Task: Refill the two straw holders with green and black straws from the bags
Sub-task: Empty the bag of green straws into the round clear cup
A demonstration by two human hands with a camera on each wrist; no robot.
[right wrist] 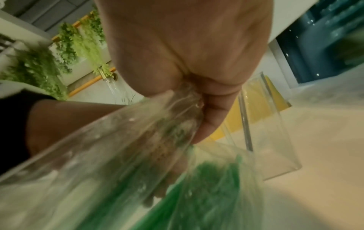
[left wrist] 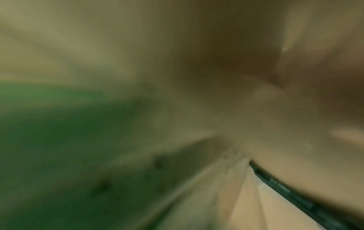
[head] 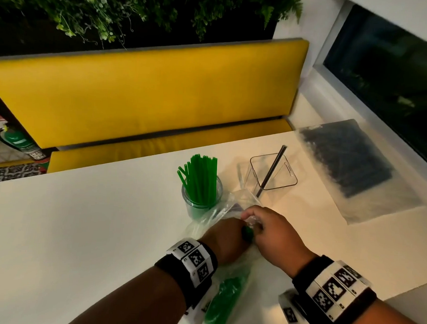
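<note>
A clear bag of green straws (head: 226, 302) lies near the table's front edge, under both hands. My left hand (head: 228, 236) is curled round a bundle of green straws (head: 247, 233) at the bag's mouth; its fingers are hidden. My right hand (head: 250, 219) pinches the bag's open plastic edge (right wrist: 183, 96), bunched between thumb and fingers. Just beyond the hands stands a round glass jar (head: 201, 203) full of green straws. To its right is a square clear holder (head: 273, 171) with one black straw (head: 272, 169). The left wrist view is a blur of green straws (left wrist: 49, 140) and plastic.
A bag of black straws (head: 349, 163) lies flat at the white table's (head: 82, 229) far right corner, by the window. A yellow bench (head: 149, 93) runs behind the table, with plants above it.
</note>
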